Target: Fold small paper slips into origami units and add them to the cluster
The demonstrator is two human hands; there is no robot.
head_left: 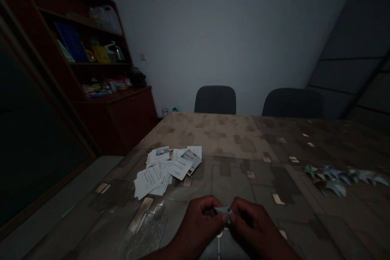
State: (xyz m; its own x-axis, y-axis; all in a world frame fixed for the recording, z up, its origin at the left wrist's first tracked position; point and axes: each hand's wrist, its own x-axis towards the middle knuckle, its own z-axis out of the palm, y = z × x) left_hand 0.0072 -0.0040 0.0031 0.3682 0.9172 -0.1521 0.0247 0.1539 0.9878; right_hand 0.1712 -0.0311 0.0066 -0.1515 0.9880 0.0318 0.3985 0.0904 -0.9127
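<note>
Both of my hands meet low at the front of the table. My left hand (199,219) and my right hand (252,221) are curled, and their fingertips pinch a small folded piece of paper (223,210) between them. A loose heap of white printed paper slips (166,169) lies to the upper left of my hands. Off to the right sits a cluster of small folded paper shapes (338,178) in pale blue-green tones.
The table (231,142) has a patterned brown covering. Two dark chairs (215,99) (292,102) stand at its far side. A wooden shelf unit (97,69) with books and jars fills the left wall. The room is dim.
</note>
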